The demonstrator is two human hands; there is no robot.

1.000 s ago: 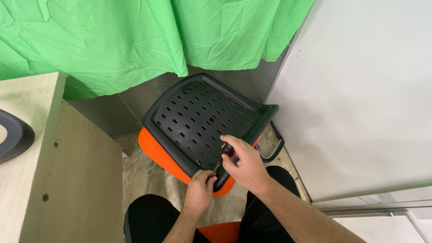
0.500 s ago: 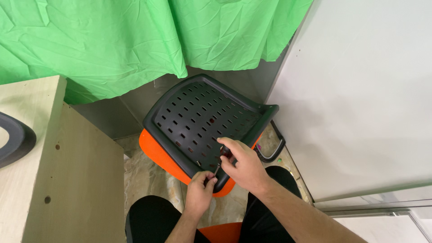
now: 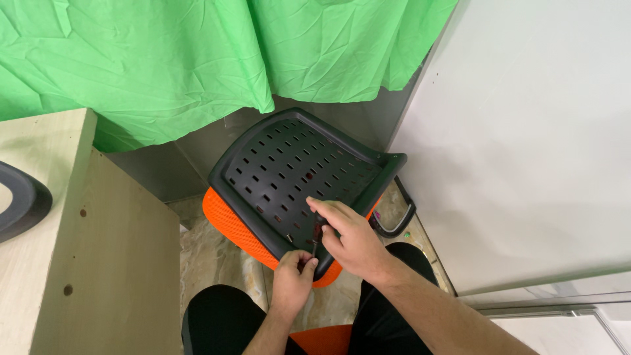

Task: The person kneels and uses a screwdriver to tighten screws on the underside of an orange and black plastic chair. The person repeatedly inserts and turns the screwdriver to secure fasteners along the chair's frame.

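The right hand point(image 3: 351, 240) has shifted a little since a second ago: it then lay over the near rim of the black perforated chair shell point(image 3: 296, 171), and now it has drawn slightly toward the person, fingers curled down around a slim dark tool point(image 3: 317, 235) whose tip points at the shell's near edge. The left hand point(image 3: 294, 273) has barely moved; its thumb and forefinger are pinched together just under the tool tip, on something too small to make out, perhaps a screw. So both hands are closed, the right on the tool, the left on a tiny part, and the work looks to be going on at one spot on the near rim rather than moving along it.

The shell rests tilted on an orange seat cushion point(image 3: 227, 217) on the floor, between a pale wooden table point(image 3: 72, 263) at left and a white panel point(image 3: 526, 131) at right, green cloth point(image 3: 164, 59) behind. No containers are visible, only a dark rounded object point(image 3: 20, 197) on the table's left edge
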